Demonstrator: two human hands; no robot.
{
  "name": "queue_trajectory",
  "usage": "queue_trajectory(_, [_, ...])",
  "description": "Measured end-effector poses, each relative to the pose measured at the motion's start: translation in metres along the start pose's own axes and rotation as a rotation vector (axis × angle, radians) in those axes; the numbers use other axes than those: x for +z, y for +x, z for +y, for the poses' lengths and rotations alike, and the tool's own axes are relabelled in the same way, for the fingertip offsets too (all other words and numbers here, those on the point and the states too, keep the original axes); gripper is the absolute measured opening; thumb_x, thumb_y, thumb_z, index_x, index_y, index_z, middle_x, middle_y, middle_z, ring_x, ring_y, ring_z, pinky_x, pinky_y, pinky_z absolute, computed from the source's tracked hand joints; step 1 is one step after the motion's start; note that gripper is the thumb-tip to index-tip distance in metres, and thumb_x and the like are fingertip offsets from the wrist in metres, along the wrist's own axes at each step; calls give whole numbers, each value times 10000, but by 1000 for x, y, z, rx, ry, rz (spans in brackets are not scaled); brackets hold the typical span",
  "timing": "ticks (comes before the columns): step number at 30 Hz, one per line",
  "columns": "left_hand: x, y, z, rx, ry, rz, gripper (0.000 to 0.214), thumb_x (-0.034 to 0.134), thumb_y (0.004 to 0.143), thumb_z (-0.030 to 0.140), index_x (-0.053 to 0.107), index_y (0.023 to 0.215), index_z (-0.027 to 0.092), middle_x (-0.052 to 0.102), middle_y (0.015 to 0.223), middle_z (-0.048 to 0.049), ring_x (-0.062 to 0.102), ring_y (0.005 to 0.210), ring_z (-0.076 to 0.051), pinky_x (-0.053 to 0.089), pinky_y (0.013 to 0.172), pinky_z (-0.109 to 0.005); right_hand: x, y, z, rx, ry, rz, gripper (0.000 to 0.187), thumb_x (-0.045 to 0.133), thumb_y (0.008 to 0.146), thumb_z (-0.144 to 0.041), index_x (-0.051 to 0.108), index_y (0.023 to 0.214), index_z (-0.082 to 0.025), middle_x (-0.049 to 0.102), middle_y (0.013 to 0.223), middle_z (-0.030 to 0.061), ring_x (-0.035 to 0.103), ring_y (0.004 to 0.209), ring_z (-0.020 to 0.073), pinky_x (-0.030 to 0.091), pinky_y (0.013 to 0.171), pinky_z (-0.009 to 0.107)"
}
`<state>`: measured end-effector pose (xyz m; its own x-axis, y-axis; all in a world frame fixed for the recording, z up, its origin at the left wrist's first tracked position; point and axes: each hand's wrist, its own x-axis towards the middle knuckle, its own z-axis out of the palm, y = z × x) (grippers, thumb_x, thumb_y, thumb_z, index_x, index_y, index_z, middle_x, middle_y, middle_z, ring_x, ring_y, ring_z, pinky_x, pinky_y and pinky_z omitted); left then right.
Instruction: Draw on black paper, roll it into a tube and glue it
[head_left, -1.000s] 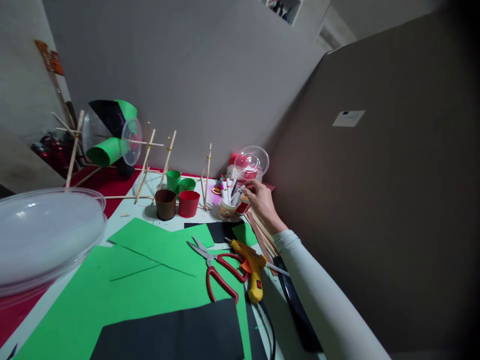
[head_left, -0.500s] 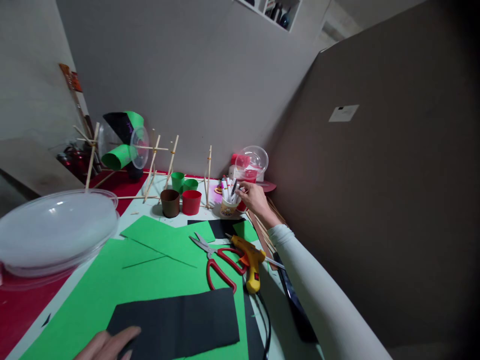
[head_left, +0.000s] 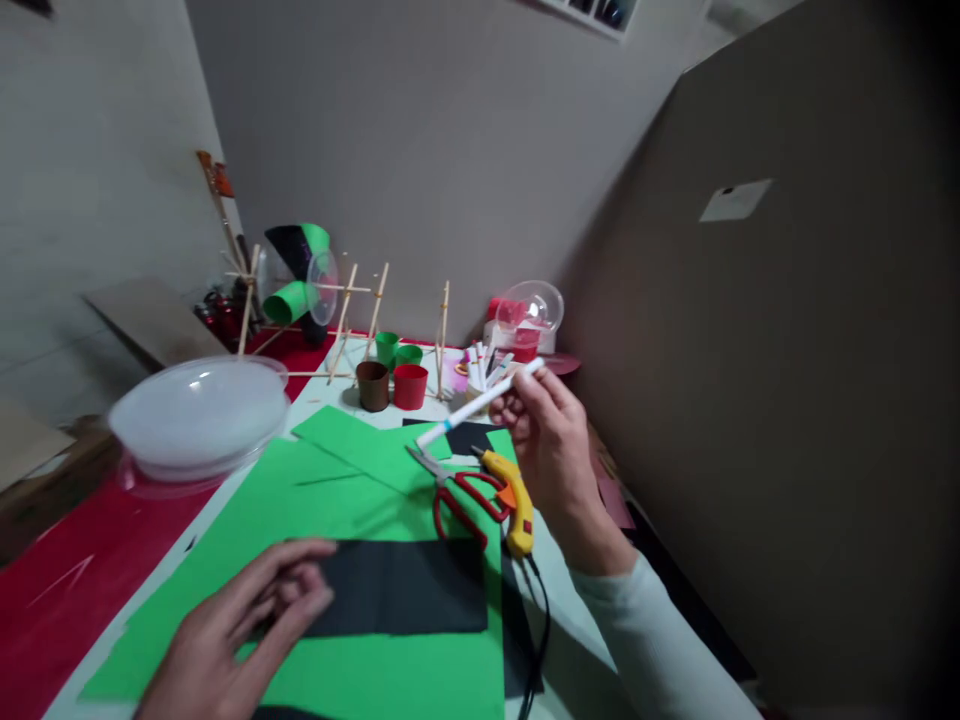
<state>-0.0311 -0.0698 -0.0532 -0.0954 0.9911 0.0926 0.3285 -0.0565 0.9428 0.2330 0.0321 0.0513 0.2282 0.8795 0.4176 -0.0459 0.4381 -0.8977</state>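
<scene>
My right hand (head_left: 551,435) pinches a slim white marker pen (head_left: 472,405) with a blue band, held at a slant over the table. Below its lower end are scissors with red handles (head_left: 482,525), lying partly spread on green paper (head_left: 405,675). My left hand (head_left: 244,620) hovers by the left end of a folded black sheet (head_left: 420,588), thumb and fingers apart and nothing seen between them. Behind my right hand, more white markers (head_left: 478,368) stand in a small cup, mostly hidden now. A yellow hot glue gun (head_left: 517,505) rests beside the scissors.
Brown (head_left: 373,388) and red (head_left: 410,388) paper cups stand at the back before green ones (head_left: 387,347). Stick frames (head_left: 442,340) and a green-and-black paper wheel (head_left: 289,300) stand behind. Large translucent lids (head_left: 199,410) lie left. The glue gun's cord (head_left: 541,630) runs toward me.
My right hand has drawn a white marker out of the cup and brought it nearer. My left hand has come further into view, lifted from the black sheet. The view has shifted left.
</scene>
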Motion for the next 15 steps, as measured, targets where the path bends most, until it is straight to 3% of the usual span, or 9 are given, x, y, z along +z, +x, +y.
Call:
queue_trajectory(3, [7,4,40,-73,-187,-187,468,731,829,484,624,1215,243,727,968,-34,625,641,-126,522,575,-201,18,-50,8,172,165,-135,193,699,891,-381,640,838,-205,699,793,9,643,630,111,554,582,231])
queue_trajectory(6, [14,13,63,-25,-213,-192,253,671,832,415,658,940,187,598,606,38,480,466,-94,405,448,-192,22,-73,18,245,268,-172,184,747,867,-363,654,829,-208,735,836,5,650,620,95,557,571,205])
queue_trajectory(10, [21,16,65,64,-119,-122,203,634,853,372,679,905,181,599,611,36,490,490,-103,370,455,-214,19,-78,25,257,330,-191,151,805,827,-320,698,855,-217,738,826,-11,656,632,90,565,594,195])
queue_trajectory(15, [27,11,59,288,213,-132,271,511,966,341,618,760,203,539,613,48,503,558,-113,369,570,-254,16,-81,26,272,341,-232,120,799,845,-315,765,867,-202,717,797,0,649,616,95,576,583,206])
